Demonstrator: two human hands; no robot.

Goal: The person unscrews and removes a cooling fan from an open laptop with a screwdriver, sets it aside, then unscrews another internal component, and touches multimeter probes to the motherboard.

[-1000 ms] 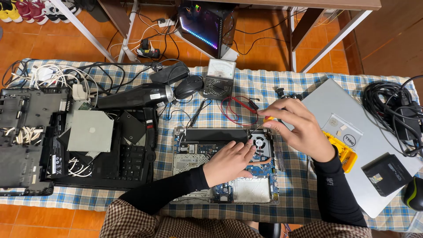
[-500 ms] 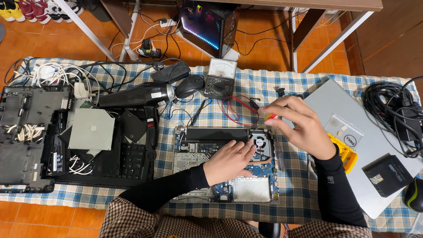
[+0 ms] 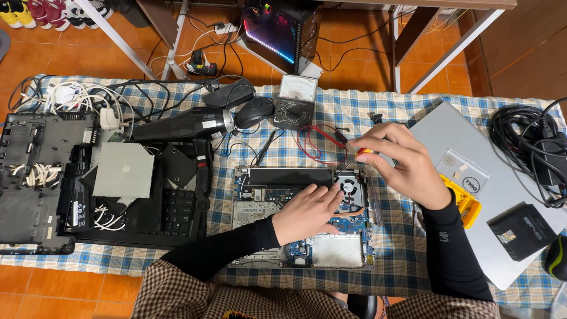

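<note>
An opened laptop base (image 3: 301, 218), its blue circuit board and round cooling fan (image 3: 349, 188) exposed, lies near the front edge of the tabletop (image 3: 390, 260), which is covered in a blue and white checked cloth. To its left sits a black stripped laptop chassis (image 3: 47, 183) with loose white cables, and beside that a keyboard deck carrying a flat grey optical drive (image 3: 123, 170). Behind the base lie a black hot-air blower (image 3: 183, 123), a dark mouse (image 3: 255, 111) and an analogue meter (image 3: 295, 100) with red and black leads (image 3: 319, 145) looped just beyond the fan. To the right rests a closed silver laptop (image 3: 472, 177) with a yellow tool (image 3: 463, 204) on it, a small black box (image 3: 522, 230) and a coil of black cables (image 3: 528, 145).

The left hand (image 3: 307, 212) lies flat on the board, fingers spread and grasping nothing, fingertips just beside the fan. The right hand (image 3: 396, 162) is raised above the base's right rear corner, wrist bent, fingers clenched around a small screwdriver (image 3: 353, 159) with an orange handle; its thin shaft slants down towards the fan. Both arms wear black sleeves.
</note>
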